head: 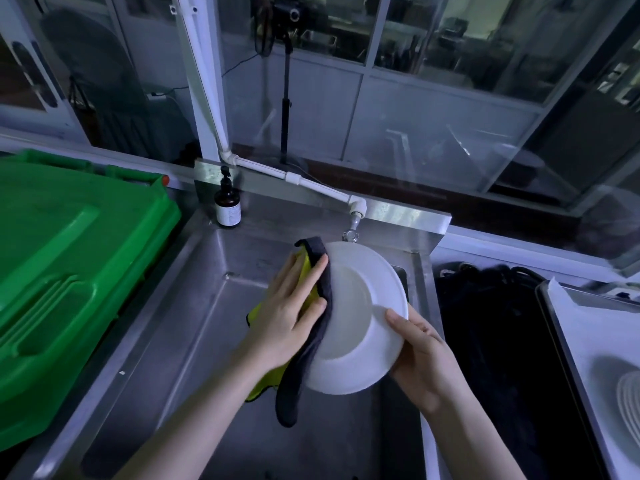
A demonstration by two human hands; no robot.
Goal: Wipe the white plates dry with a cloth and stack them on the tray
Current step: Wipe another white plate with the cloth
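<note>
Over the steel sink (194, 306), my right grip (426, 355) pinches the near-right rim of the tilted white plate (356, 306), thumb on its face. My left grip (291, 313) lies flat, fingers straight, pressing the yellow-and-grey cloth (311, 358) against the plate's left rim. Only that one pinch carries the plate. I judge a hard push from the cloth, or a wet rim, could slip it loose to chip in the sink. I count one plate in hand, one cloth, one tray (561, 344) at right, and on it a stack of plates (628, 400), cropped and uncountable.
</note>
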